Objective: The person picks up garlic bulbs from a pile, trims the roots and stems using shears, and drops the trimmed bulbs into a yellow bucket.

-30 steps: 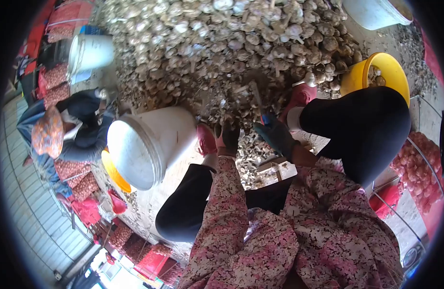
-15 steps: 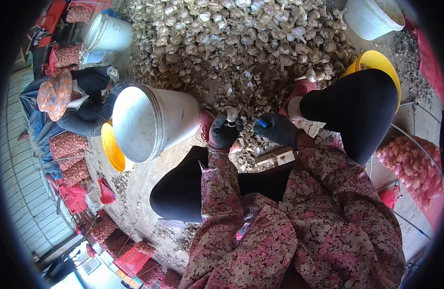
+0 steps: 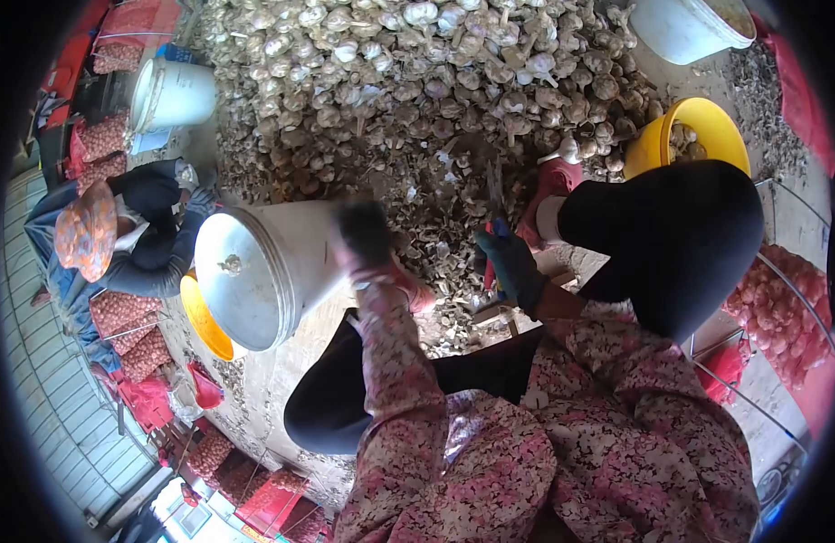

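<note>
My left hand (image 3: 365,237), in a dark glove, is smeared by motion beside the wall of the large white bucket (image 3: 313,240). A single garlic bulb (image 3: 230,264) shows inside that bucket's mouth. In my gloved right hand (image 3: 517,267) is a pair of pruning shears (image 3: 496,195), gripped by its blue and red handles with the dark blades pointing away from me. Beyond both hands a big heap of garlic bulbs (image 3: 417,72) covers the floor, and trimmed scraps (image 3: 435,226) lie between my feet.
A yellow bucket (image 3: 725,127) with garlic bulbs in it stands by my right knee. Another white bucket (image 3: 689,27) is behind it. On the left a co-worker (image 3: 146,235) in a patterned hat sits near a yellow container (image 3: 200,317). Filled net sacks (image 3: 128,317) line that side.
My left hand has swung left toward the white bucket, and the garlic bulb it held is gone from it. A bulb now shows in the bucket. The shears now point more straight ahead.
</note>
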### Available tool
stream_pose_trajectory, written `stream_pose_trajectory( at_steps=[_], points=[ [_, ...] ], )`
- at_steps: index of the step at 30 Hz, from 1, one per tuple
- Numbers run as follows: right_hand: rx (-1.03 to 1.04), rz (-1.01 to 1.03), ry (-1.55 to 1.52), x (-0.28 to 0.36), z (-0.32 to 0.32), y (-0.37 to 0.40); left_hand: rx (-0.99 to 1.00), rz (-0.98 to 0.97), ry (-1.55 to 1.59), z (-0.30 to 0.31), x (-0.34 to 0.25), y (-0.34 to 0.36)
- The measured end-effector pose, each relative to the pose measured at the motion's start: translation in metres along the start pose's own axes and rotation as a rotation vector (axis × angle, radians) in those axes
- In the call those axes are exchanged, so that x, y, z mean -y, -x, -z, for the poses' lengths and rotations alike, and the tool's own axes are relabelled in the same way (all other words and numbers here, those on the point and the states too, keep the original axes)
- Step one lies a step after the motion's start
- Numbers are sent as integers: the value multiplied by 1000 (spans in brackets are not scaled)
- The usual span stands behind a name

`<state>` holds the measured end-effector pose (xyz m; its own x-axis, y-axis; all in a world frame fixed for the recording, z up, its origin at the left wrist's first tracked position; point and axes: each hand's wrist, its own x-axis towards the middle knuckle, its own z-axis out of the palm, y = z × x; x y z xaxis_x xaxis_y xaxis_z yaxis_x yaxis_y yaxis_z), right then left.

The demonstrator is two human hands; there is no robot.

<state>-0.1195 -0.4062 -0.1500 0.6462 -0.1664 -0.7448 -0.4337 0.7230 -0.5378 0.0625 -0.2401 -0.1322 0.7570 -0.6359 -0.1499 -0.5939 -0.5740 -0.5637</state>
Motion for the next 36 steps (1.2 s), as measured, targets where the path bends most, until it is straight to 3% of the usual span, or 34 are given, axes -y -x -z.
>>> stream_pose_trajectory(
  at_steps=[1,3,4,5,6,9,12,13,14,16,17,18,20,22,24,26,29,32,36],
  points=[
    [-20,-2,-27,7,-3,1,-422,298,841,-34,-31,-10],
    [-57,-12,-26,8,-1,-6,-251,637,2067,-80,-105,-56],
    [-77,-17,-29,6,1,-10,-89,498,1713,-59,-123,-67],
    [-97,-14,-73,5,4,-12,-59,215,1382,-50,-134,-82],
    [-115,-9,-115,4,6,-15,-48,206,1394,-45,-147,-96],
    [-149,7,-111,9,9,-21,520,114,889,-27,-165,-130],
    [-182,29,-109,11,14,-33,527,113,835,-65,-170,-137],
    [-176,27,-74,11,15,-35,327,128,806,-93,-177,-131],
    [-166,26,-42,11,16,-37,330,123,801,-121,-182,-126],
    [-136,65,84,14,21,-39,328,402,1999,-158,-179,-120],
    [-106,108,218,16,22,-40,388,518,2369,-77,-149,-107],
    [-92,107,209,21,22,-39,379,524,2355,-53,-137,-95],
    [-222,576,858,38,18,-29,321,506,2593,-24,-116,-71],
    [-162,520,887,47,16,-23,177,446,2564,-2,-101,-48],
    [-175,692,1202,48,20,-22,4,373,2761,10,-92,-29],
    [-176,753,1282,47,21,-18,29,405,2874,14,-78,-13],
    [-110,772,1560,60,15,5,79,509,2270,-21,-77,7],
    [-30,759,1648,64,11,21,72,572,2072,4,-66,26],
    [98,708,1682,57,12,36,107,584,2128,12,-64,44]
  ],
)
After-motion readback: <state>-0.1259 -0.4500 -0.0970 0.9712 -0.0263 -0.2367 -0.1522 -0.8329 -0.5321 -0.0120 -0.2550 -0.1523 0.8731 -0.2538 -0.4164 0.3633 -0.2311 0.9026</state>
